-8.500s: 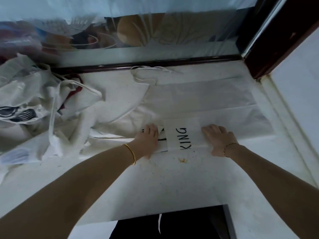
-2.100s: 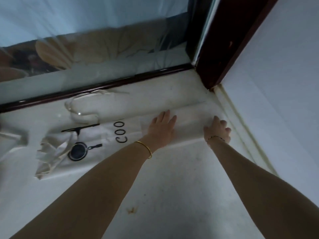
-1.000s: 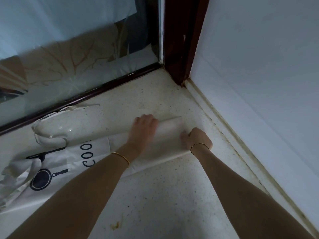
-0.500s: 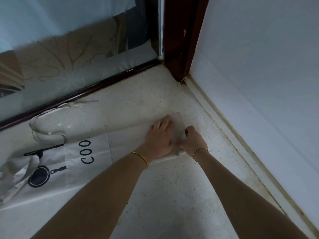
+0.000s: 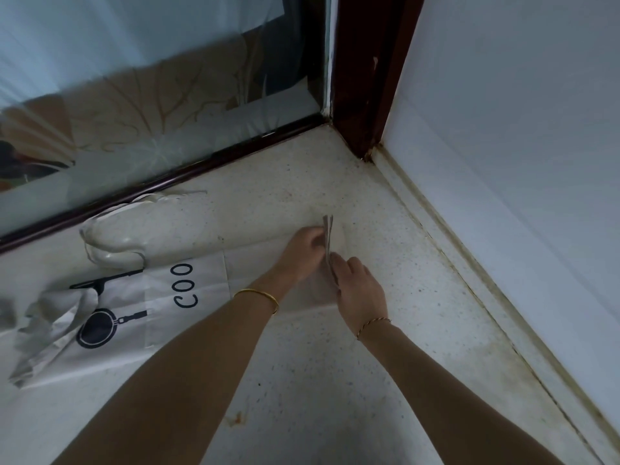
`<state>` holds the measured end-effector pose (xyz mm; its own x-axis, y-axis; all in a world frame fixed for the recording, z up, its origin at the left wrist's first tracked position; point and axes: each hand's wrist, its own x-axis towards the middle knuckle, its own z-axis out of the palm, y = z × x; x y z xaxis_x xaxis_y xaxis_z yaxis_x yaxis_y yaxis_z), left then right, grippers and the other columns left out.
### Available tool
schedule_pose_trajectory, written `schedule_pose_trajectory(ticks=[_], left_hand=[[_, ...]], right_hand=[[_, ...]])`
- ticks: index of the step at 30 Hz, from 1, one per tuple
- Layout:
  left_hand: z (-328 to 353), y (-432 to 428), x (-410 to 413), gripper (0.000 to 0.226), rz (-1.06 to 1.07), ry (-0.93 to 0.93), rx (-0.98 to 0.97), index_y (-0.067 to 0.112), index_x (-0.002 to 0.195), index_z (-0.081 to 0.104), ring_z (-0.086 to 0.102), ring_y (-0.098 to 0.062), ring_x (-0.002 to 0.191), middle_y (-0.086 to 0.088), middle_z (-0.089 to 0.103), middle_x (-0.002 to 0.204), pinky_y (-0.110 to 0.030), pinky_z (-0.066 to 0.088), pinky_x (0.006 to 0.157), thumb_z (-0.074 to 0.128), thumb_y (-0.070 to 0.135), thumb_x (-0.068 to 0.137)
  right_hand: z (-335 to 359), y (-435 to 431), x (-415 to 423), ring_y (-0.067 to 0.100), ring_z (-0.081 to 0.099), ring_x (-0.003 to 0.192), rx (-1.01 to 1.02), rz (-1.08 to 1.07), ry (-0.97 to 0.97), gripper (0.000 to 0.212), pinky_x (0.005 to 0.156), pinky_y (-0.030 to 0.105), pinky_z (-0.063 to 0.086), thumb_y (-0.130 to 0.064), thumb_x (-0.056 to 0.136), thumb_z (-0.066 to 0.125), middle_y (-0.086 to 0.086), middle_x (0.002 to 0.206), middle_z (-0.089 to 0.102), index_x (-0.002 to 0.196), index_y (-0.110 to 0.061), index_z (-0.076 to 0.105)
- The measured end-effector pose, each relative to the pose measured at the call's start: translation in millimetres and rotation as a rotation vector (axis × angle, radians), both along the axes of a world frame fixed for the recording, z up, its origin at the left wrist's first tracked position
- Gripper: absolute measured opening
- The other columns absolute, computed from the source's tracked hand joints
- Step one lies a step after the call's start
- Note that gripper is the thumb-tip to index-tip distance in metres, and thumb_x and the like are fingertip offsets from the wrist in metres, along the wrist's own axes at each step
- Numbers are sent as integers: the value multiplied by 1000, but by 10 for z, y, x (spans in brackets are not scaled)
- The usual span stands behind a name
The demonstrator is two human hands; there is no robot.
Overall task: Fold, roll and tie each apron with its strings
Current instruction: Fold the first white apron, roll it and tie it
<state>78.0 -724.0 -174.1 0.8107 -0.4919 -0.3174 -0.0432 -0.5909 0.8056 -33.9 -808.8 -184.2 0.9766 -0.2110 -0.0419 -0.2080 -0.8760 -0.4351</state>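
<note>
A white apron (image 5: 188,297) printed with "COO" and a black pan lies folded into a long strip on the speckled floor. Its right end is turned up into a small roll (image 5: 328,236). My left hand (image 5: 302,250) grips that roll from the left, and my right hand (image 5: 359,290) grips it from the near right side. The apron's strings (image 5: 110,226) lie looped on the floor beyond its left part. The crumpled left end (image 5: 50,317) of the apron bunches near the frame's left edge.
A dark wooden frame (image 5: 201,166) with glass runs along the far side. A white wall with a skirting edge (image 5: 486,263) closes the right, meeting a dark post (image 5: 365,95) in the corner. Bare floor (image 5: 302,380) lies between my arms.
Both hands have moved together at the apron's right end, and the flat end now stands turned up as a small roll between them.
</note>
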Motion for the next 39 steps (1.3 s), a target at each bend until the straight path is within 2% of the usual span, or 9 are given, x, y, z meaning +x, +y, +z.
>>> schedule_pose_trajectory(ticks=[2, 6, 13, 19, 23, 27, 31, 34, 39], left_hand=[[30, 30, 37, 17, 127, -89, 0, 4, 81, 58, 49, -14, 67, -9, 59, 77, -31, 40, 66, 44, -5, 84], [-12, 61, -70, 38, 89, -334, 173, 4, 125, 49, 45, -27, 113, -15, 44, 125, -39, 47, 91, 59, 7, 88], [-142, 154, -196, 39, -107, -424, 281, 11, 133, 44, 44, -30, 107, -15, 39, 120, -37, 46, 89, 47, 10, 95], [-178, 149, -191, 47, -211, -454, 405, 13, 138, 36, 32, -31, 125, -16, 23, 141, -43, 44, 98, 50, 8, 93], [-190, 144, -232, 46, -175, -500, 556, 11, 141, 32, 21, -34, 136, -16, 6, 154, -41, 41, 103, 46, 15, 98], [-186, 138, -216, 50, -233, -544, 623, 8, 143, 28, 25, -31, 133, -13, 16, 149, -37, 36, 107, 47, 18, 97], [-166, 134, -165, 77, -327, -476, 675, 7, 144, 21, 22, -30, 133, -12, 16, 146, -37, 32, 108, 63, 37, 87], [-121, 196, -142, 89, -428, -475, 715, 6, 146, 15, 18, -31, 136, -13, 11, 148, -39, 29, 110, 67, 41, 83], [-145, 234, -146, 91, -426, -523, 704, 8, 147, 14, 19, -30, 137, -11, 11, 150, -38, 27, 110, 69, 39, 81]], right_hand=[[-38, 54, 3, 27, 57, 72, -64, 22, 5, 53, 49, 29, 41, 1, 72, 69, 12, 89, 56, 123, -5, 56], [-130, 81, 19, 20, 54, 53, -139, 48, -25, 55, 35, 23, 39, -2, 48, 86, 6, 72, 57, 100, -5, 67], [-243, 15, -31, 21, 56, 57, -248, 177, -139, 51, 43, 25, 45, -3, 52, 82, 7, 72, 60, 102, -3, 70], [-272, -47, -6, 21, 57, 60, -248, 252, -191, 51, 44, 26, 47, -4, 49, 80, 6, 74, 60, 99, -5, 71], [-198, -131, -2, 22, 58, 72, -129, 357, -72, 44, 53, 27, 50, -27, 66, 67, 4, 82, 62, 106, -10, 70], [-31, -158, 105, 20, 55, 85, 168, -16, 116, 29, 67, 28, 43, -35, 95, 43, 0, 94, 49, 99, -16, 65], [-26, -83, 185, 22, 54, 90, 104, -314, 222, 31, 66, 30, 41, -38, 89, 56, 3, 104, 52, 109, -15, 53], [-34, -16, 233, 18, 54, 72, 312, -462, 370, 56, 54, 27, 37, -59, 66, 74, -1, 85, 55, 94, -18, 47], [-44, -18, 168, 17, 55, 71, 252, -347, 518, 48, 57, 29, 45, -64, 69, 68, -2, 77, 56, 79, -21, 49]])
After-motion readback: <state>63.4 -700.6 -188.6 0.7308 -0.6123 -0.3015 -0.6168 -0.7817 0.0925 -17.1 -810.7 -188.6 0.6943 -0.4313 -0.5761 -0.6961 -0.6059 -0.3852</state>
